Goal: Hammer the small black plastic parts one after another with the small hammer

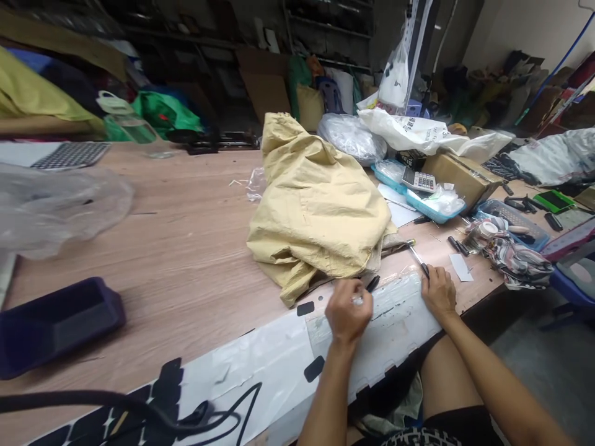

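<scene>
My left hand is closed in a fist over the white sheet-covered strip at the table's front edge. A small whitish, shiny bit shows between its fingers, but I cannot make out what it is. Just beyond the knuckles a black pointed piece sticks out. Toward the right end of the strip, the fingers of my right hand are curled around the dark end of a slim pen-like tool. Black oval pads lie on the strip left of my left hand.
A crumpled yellow cloth lies just ahead of my hands. Blue trays with a calculator and a cardboard box stand at right. A dark tray, black cable and plastic sheet are at left.
</scene>
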Available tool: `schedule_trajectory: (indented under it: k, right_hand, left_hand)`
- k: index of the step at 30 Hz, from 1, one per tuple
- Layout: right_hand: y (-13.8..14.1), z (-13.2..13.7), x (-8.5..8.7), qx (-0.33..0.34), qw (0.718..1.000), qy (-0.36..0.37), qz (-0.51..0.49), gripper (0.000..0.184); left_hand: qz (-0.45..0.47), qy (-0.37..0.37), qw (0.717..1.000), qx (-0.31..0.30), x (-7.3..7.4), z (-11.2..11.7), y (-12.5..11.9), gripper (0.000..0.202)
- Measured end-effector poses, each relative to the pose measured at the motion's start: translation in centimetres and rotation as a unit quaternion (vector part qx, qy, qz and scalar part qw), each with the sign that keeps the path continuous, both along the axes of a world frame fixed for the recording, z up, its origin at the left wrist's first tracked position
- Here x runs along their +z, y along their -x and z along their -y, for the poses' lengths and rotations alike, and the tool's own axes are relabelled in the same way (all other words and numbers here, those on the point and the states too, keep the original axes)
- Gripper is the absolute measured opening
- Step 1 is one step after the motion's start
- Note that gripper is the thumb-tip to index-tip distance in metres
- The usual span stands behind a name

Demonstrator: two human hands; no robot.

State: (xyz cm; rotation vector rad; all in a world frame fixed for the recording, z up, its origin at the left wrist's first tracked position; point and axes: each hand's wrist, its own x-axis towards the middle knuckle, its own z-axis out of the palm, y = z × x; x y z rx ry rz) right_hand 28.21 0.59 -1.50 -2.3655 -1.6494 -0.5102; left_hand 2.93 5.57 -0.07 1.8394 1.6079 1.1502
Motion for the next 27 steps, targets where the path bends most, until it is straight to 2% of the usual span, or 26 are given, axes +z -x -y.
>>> schedule_trajectory:
  k: [2,5,9,13,17,20,22,25,27]
  right_hand:
    - [-0.1,-0.1,0.0,0.001,1.0,0.002,0.0,0.03]
    - [-0.2,0.0,-0.1,0.001,1.0,0.006,-0.004,0.031]
    - [-0.3,0.0,-0.3,-0.004,1.0,0.005,-0.021,0.032]
    - [-0.8,-0.4,-0.4,-0.003,0.997,-0.009,-0.082,0.028]
    - [-1.5,0.1,0.4,0.018,0.991,-0.029,-0.132,0.026]
    - [-0.8,2.9,1.7,0.054,0.981,-0.057,-0.177,0.032]
    - [0.6,5.8,2.8,0.133,0.943,-0.093,-0.292,0.034]
    - [3.3,10.0,4.3,0.203,0.895,-0.034,-0.395,0.033]
    - [5.0,11.8,4.8,0.227,0.887,-0.007,-0.402,0.031]
  left_hand:
    - [-0.046,0.051,0.997,-0.017,-0.7,1.0,-1.7,0.019]
    - [-0.108,0.106,0.988,0.001,-1.6,0.6,-2.7,0.035]
    - [-0.09,0.141,0.986,-0.02,-2.3,-0.7,-2.1,0.026]
    - [-0.035,0.108,0.992,-0.062,-2.7,0.2,-0.8,0.018]
    - [-0.054,0.075,0.988,-0.124,-2.9,2.0,0.0,0.017]
    - [-0.088,0.089,0.981,-0.149,-2.7,2.5,-0.1,0.017]
    - [-0.105,0.099,0.978,-0.151,-2.5,2.3,-0.3,0.018]
    - [-0.112,0.104,0.976,-0.153,-2.6,2.1,-0.5,0.018]
    - [-0.106,0.099,0.977,-0.155,-2.6,2.0,-0.4,0.017]
